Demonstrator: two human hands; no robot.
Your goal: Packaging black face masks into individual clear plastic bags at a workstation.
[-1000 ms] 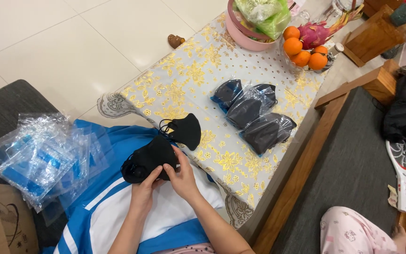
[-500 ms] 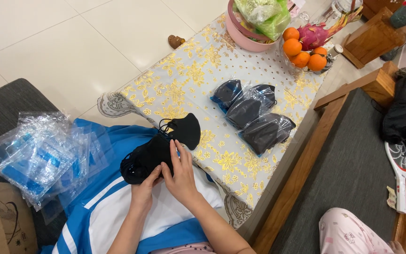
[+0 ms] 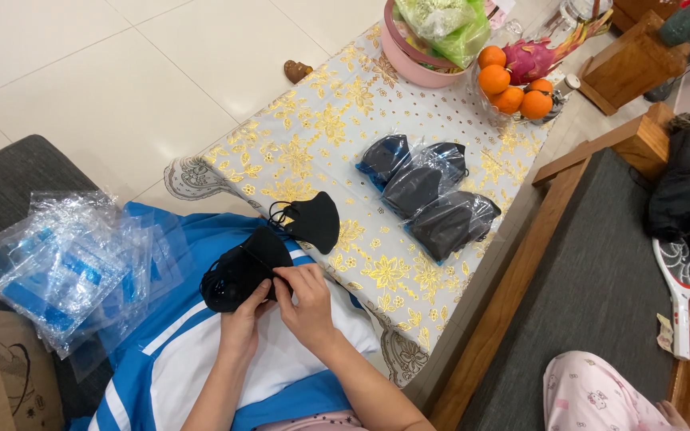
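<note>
Head cam, looking down at lap + low table

Both hands work on a stack of black face masks lying on the lap, on a blue-and-white garment, near left of the table edge. Left hand closed on the near edge of the stack, thumb on top, fingers under, so grip narrow and holding the masks. Right hand just right of it, fingertips pinched on the stack's right edge near the ear loops; also holding, not open. The two hands touch or nearly touch; can't tell which.

One single black mask lies on the near left corner of the table, just beyond the stack, ear loop trailing left. Tablecloth white w/ gold flowers.

Mid table: three bagged black masks in clear plastic, overlapping, well apart from the hands.

Far end of the table: pink bowl w/ green bagged stuff in it, oranges and a dragon fruit to its right.

Left of lap: pile of empty clear plastic bags w/ blue print on a grey cushion.

Right: wooden bench w/ grey pad, red-and-white racket-shaped swatter on far right. Pink pyjama knee of another person at near right
</note>
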